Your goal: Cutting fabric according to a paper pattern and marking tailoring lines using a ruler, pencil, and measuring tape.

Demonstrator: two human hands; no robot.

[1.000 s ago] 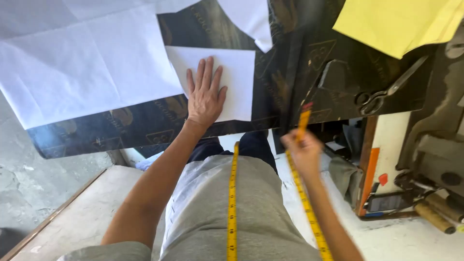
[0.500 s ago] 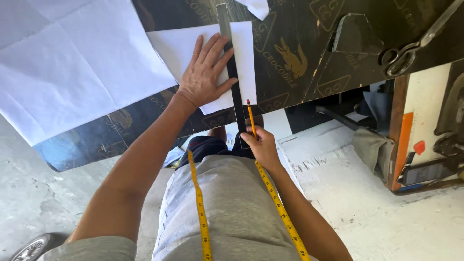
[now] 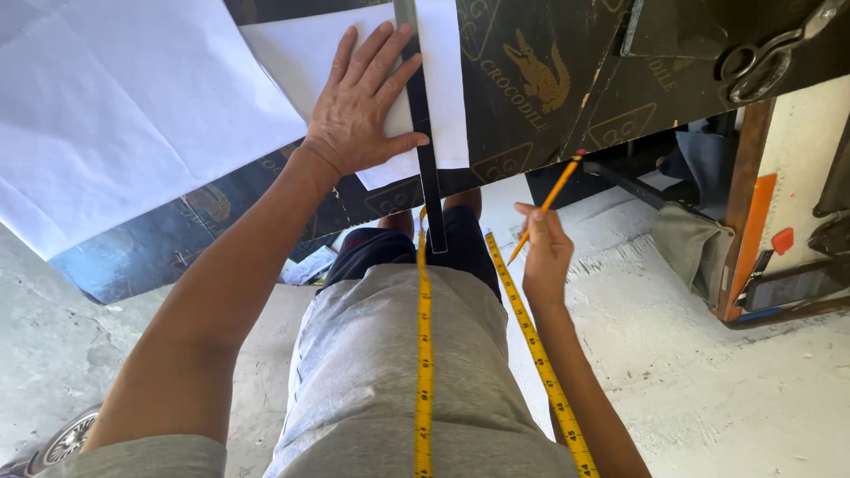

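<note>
The left hand [image 3: 363,102] lies flat, fingers spread, on a small white paper sheet [image 3: 447,97] at the near edge of the dark printed table [image 3: 567,80]. Its thumb tip touches a long dark straightedge [image 3: 423,133], which crosses the sheet from far to near and overhangs the near edge of the table. The sheet reaches almost to that near edge, and its lower corners lie just beside the straightedge.

The right hand [image 3: 544,252] is off the table, below and in front of the near edge, with its fingers closed around an orange pencil [image 3: 549,199]. The pencil slants up and to the right, its upper end close to the table edge without touching the sheet.

A larger white sheet [image 3: 115,106] covers the left part of the table and overlaps the small one. Dark scissors [image 3: 761,62] lie toward the far right corner. A yellow measuring tape [image 3: 425,354] hangs in two strands down the front of the person's grey shirt [image 3: 363,381].
</note>
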